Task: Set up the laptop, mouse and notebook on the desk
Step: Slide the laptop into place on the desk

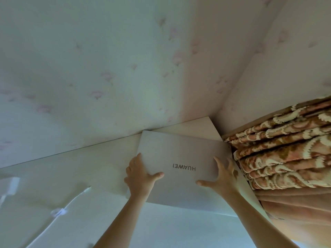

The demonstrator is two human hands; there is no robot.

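A closed silver laptop with upside-down lettering on its lid lies at the far right of the white desk, close to the wall corner. My left hand grips its left edge, thumb on the lid. My right hand grips its right edge, thumb pressed on the lid too. The laptop's near edge looks slightly lifted off the desk. No mouse or notebook shows in this view.
A white cable with a clip runs across the desk at the left. A pale object sits at the far left edge. A folded patterned blanket stack stands right beside the laptop. Floral wallpaper walls close the back.
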